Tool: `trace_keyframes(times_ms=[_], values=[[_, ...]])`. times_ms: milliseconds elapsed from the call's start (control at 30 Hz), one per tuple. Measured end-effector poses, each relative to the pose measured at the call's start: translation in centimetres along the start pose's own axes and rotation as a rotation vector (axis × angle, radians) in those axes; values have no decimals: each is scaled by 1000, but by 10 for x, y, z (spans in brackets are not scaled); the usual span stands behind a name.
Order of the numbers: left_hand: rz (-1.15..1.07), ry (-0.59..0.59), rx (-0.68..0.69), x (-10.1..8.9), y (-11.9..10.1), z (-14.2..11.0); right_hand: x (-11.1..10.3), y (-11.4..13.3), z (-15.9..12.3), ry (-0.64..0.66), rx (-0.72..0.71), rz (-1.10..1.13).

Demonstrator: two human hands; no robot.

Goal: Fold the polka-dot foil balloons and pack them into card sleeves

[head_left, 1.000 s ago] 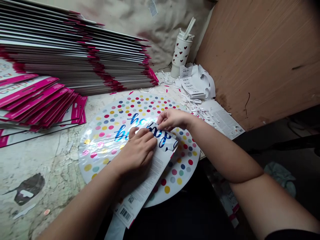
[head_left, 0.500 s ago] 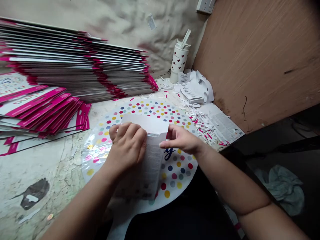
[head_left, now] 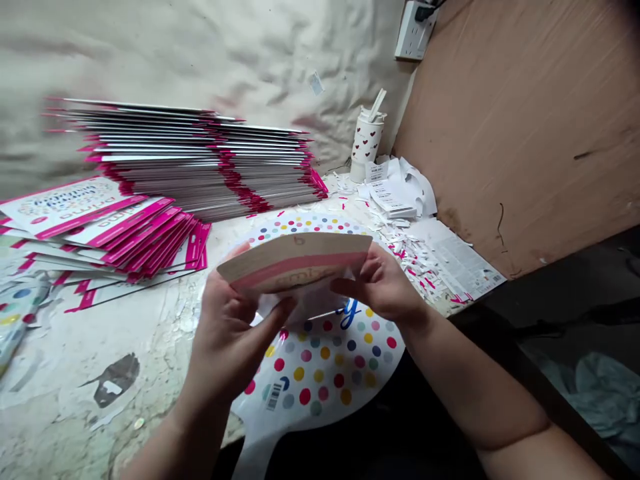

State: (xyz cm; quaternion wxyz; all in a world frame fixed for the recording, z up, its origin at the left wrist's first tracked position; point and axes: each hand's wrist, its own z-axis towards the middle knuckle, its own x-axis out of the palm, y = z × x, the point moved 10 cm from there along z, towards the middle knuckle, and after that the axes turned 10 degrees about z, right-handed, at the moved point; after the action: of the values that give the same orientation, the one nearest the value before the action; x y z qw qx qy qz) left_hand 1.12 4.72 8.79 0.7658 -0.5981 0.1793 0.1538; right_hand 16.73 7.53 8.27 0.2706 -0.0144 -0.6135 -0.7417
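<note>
A thin cardboard packet (head_left: 320, 267) with a pink band is held tilted up between my two hands, its upper edge bowed. My left hand (head_left: 233, 333) grips its left end, thumb on the near side. Its right end is pinched by my right hand (head_left: 387, 283). Fingers behind the card are partly hidden. Beneath lies a flat round foil balloon (head_left: 320, 360) with coloured dots, blue lettering, a barcode label and a tail hanging past the table's front edge.
Tall piled pink-and-white packets (head_left: 200, 173) stand at the back, with a fanned heap (head_left: 145, 233) before them. A heart-patterned tumbler (head_left: 367, 143), label strips (head_left: 395, 193) and paper scraps (head_left: 415, 250) lie right, beside a brown board (head_left: 515, 127). Dotted foil (head_left: 20, 307) shows far left.
The packet has turned from its printed back to its pink-banded side and tilted up. My left hand has shifted from its top to its left end. The head view has moved slightly.
</note>
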Motion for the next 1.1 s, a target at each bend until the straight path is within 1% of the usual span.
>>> trace_keyframes(times_ms=[67, 100, 133, 200, 233, 267, 300, 333, 400, 433, 467, 500, 567, 667, 767, 900, 933, 1033, 1100], values=[[-169, -68, -157, -11, 15, -3, -7, 5, 8, -12, 23, -69], [-236, -56, -226, -10, 23, -4, -13, 5, 13, -24, 50, -115], [-284, -3, -286, -5, 32, -6, -19, 1, 19, -40, 90, -172], [-368, 133, -403, 13, 53, -13, -35, -11, 27, -97, 176, -334], [-403, 184, -468, 22, 65, -18, -42, -15, 28, -137, 172, -447], [-433, 215, -535, 31, 77, -24, -44, -16, 28, -165, 124, -576], [-457, 226, -598, 38, 87, -31, -39, -15, 26, -156, 40, -707], [-474, 227, -654, 45, 97, -38, -25, -16, 21, -97, -56, -825], [-479, 231, -720, 55, 107, -50, 13, -27, 5, 123, -209, -985], [-472, 240, -727, 59, 109, -54, 30, -35, -5, 227, -242, -1028], [-465, 251, -724, 62, 109, -57, 43, -43, -14, 299, -253, -1059], [-458, 254, -715, 64, 108, -59, 51, -48, -19, 334, -254, -1086], [-435, 244, -694, 63, 106, -60, 59, -54, -24, 344, -240, -1121], [-328, 237, -675, 58, 107, -61, 61, -57, -20, 348, -217, -1159], [-250, 267, -642, 58, 106, -61, 58, -55, -15, 338, -210, -1189], [-292, 293, -603, 59, 99, -58, 49, -50, -12, 326, -136, -1045], [-302, 290, -598, 59, 97, -58, 50, -48, -12, 332, -135, -1013], [-296, 284, -597, 57, 95, -57, 58, -48, -17, 373, -226, -1045], [-282, 280, -606, 58, 94, -57, 62, -48, -18, 353, -291, -1056]])
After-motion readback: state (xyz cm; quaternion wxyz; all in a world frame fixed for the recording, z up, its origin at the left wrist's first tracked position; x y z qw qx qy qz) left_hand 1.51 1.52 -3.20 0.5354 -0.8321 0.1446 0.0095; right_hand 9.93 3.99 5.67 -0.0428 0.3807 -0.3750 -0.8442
